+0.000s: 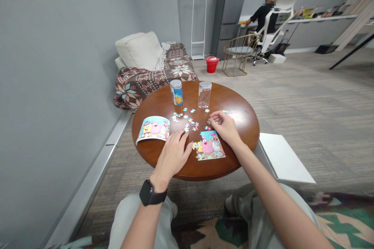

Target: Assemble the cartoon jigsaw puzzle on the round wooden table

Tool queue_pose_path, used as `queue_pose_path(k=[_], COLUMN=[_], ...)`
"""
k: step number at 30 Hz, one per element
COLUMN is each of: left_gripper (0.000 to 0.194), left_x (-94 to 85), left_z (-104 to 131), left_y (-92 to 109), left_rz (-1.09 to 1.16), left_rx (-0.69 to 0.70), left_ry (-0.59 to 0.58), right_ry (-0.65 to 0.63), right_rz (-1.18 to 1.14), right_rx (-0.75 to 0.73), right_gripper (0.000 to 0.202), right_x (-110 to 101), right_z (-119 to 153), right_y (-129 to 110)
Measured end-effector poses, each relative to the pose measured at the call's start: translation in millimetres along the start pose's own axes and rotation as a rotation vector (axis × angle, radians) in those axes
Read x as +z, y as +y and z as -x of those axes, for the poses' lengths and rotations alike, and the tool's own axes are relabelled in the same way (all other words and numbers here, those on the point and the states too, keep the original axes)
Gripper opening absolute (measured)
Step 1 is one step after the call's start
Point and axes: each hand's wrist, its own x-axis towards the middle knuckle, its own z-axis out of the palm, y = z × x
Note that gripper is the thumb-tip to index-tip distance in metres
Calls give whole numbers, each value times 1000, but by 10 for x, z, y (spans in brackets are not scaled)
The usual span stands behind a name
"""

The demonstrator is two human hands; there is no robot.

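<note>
On the round wooden table (pixel 239 124), a partly assembled jigsaw puzzle (pixel 210 146) with cartoon figures lies between my hands. Its left edge is ragged. My left hand (pixel 175 149) rests on the tabletop left of it, fingers stretched out, holding nothing. My right hand (pixel 224 125) is above the puzzle's upper right corner, fingers curled together at a small puzzle piece (pixel 208 121); the fingertips partly hide the grip. Several loose puzzle pieces (pixel 191 123) are scattered beyond the puzzle. A curved picture sheet (pixel 154 128) with the same cartoon figures stands left of my left hand.
A labelled can (pixel 177 92) and a clear jar (pixel 204 95) with a silver lid stand at the table's far side. A white box-like surface (pixel 288 157) is at the right. Behind are a covered sofa (pixel 163 66), a red bin (pixel 212 64) and a person (pixel 264 17).
</note>
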Motion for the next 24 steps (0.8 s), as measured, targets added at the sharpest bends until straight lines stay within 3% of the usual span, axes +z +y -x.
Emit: queue_pose_path(k=[9,18,24], left_gripper=[37,38,37], left_x=[19,16,25], left_z=[8,-2,7], left_y=[-12,-3,-8], left_rz=[14,17,57], left_rx=[2,4,-28], left_ry=[9,2,7], right_ry=[-23,-51,-35], right_rz=[119,-19,92], right_rx=[-137,-6,-66], right_gripper=[12,13,11], right_x=[-10,34,28], right_z=[-15,2,-2], right_y=[11,40,35])
